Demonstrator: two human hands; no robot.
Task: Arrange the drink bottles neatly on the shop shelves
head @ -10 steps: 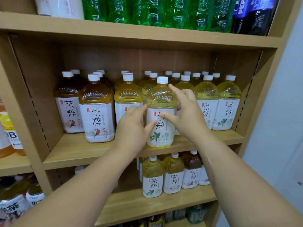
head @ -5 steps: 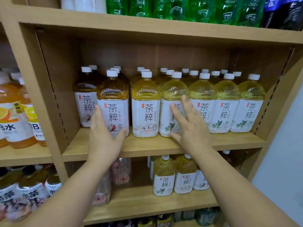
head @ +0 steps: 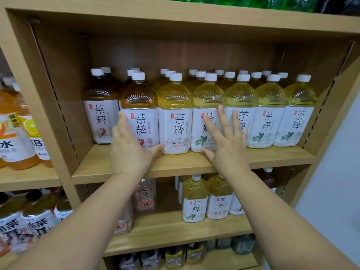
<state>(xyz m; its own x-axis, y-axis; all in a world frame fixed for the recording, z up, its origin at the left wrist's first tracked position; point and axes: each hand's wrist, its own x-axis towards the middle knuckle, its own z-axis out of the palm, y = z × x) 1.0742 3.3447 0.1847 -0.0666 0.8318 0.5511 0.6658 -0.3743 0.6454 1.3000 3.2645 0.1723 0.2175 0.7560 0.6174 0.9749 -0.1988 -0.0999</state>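
The front row of tea bottles on the middle shelf (head: 175,168) carries white labels printed "茶粹" in tall black characters: the amber bottle (head: 139,112) just left of the shelf's middle, the yellow bottle (head: 175,115) at its right side, and the far-right bottle (head: 299,114) all read clearly. One shelf below, two small bottles (head: 194,201) show the same "茶粹", and the pink bottle (head: 145,195) to their left reads "芒顿小镇". On the next bay left of the middle shelf, an orange bottle (head: 13,137) shows "水" and its neighbour a "B". Other labels are too blurred to read.
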